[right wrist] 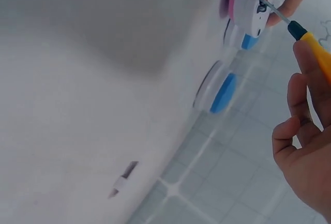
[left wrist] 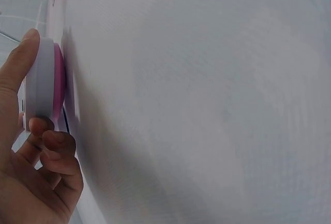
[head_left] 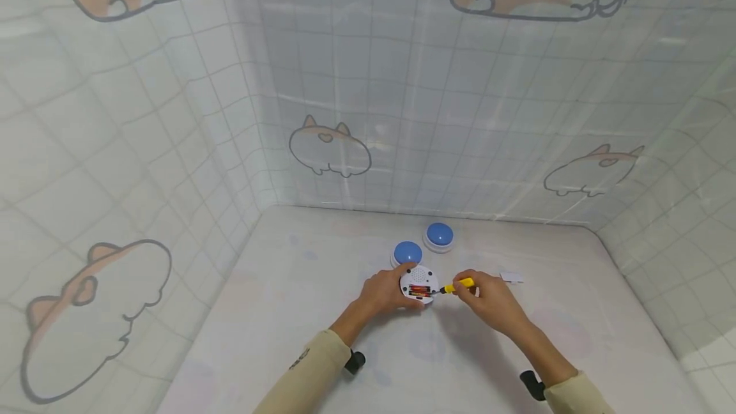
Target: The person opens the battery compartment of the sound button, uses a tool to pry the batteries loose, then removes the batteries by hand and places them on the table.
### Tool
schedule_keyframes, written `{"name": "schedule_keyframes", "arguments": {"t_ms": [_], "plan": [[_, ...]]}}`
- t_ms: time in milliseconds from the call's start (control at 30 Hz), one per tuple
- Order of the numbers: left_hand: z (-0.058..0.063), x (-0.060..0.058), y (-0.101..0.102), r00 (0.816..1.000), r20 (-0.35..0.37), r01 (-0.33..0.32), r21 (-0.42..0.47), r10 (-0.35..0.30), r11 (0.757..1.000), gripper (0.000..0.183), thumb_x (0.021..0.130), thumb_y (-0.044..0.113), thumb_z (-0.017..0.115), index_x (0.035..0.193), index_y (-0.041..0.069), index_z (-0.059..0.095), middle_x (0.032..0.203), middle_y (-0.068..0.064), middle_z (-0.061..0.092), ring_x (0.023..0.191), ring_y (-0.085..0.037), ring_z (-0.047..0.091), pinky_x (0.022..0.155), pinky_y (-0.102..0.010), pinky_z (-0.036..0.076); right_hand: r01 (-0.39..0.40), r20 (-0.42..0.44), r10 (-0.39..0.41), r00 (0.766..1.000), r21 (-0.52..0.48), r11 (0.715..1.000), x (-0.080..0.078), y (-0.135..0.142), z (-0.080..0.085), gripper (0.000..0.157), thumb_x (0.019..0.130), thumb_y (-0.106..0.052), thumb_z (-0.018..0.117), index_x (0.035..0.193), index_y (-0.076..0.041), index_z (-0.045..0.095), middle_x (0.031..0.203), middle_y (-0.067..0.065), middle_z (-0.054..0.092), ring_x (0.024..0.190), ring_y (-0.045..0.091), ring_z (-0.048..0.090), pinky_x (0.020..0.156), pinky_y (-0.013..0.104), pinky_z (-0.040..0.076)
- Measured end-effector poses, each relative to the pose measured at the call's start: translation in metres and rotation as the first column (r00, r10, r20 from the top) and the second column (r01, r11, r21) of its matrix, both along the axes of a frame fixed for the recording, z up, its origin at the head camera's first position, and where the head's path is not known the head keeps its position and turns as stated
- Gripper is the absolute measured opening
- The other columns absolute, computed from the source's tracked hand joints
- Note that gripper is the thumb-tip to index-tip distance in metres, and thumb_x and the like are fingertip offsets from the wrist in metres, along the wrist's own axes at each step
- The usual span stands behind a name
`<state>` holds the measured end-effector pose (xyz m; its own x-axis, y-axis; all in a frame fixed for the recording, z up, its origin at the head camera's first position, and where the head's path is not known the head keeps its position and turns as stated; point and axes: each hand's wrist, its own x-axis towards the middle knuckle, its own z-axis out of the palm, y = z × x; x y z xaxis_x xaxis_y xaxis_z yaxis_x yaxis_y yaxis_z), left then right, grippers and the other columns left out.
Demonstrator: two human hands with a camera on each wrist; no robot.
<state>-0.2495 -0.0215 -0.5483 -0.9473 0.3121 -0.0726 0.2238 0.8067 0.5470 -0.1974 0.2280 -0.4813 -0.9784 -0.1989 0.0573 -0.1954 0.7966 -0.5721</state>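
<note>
My left hand (head_left: 386, 289) grips a round white push-button device (head_left: 422, 274) by its sides, underside facing up. Its pink dome (left wrist: 60, 74) faces down, close over the tabletop. In the uncovered battery compartment lie red batteries (head_left: 420, 289). A screwdriver (head_left: 464, 284) with a yellow handle is pinched between the thumb and fingers of my right hand (head_left: 489, 302). The screwdriver's metal tip reaches into the compartment at the end of the batteries, as the right wrist view also shows.
Two white devices with blue domes stand just beyond, a nearer one (head_left: 407, 252) and a farther one (head_left: 439, 235). A small white battery cover (head_left: 511, 277) lies to the right. Tile-patterned walls (head_left: 402, 145) with cartoon animals enclose the pale tabletop (head_left: 276, 312).
</note>
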Motion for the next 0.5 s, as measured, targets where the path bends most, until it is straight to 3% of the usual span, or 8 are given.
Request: {"name": "schedule_keyframes", "arguments": {"t_ms": [300,500], "plan": [[0.001,0.0,0.0,1.0,-0.002,-0.003,-0.012,0.002,1.0,0.096,0.067,0.067,0.084,0.149,0.037,0.046,0.125,0.0,0.068,0.104,-0.018,0.062,0.084,-0.043,0.051,-0.015,-0.053,0.023,0.998,0.14,0.99,-0.002,-0.016,0.008,0.021,0.096,-0.035,0.067,0.109,-0.019,0.072,0.088,-0.006,0.066,0.078,0.014,0.054,0.068,0.028,0.047],[0.002,0.002,0.0,1.0,0.003,0.0,0.0,0.0,1.0,0.096,0.067,0.067,0.084,0.149,0.036,0.046,0.126,-0.001,0.067,0.104,-0.018,0.062,0.085,-0.044,0.051,-0.015,-0.028,0.016,0.999,0.054,0.998,-0.002,-0.014,0.004,0.021,0.097,-0.033,0.067,0.11,-0.017,0.071,0.084,-0.007,0.064,0.073,0.014,0.053,0.062,0.026,0.047]]}}
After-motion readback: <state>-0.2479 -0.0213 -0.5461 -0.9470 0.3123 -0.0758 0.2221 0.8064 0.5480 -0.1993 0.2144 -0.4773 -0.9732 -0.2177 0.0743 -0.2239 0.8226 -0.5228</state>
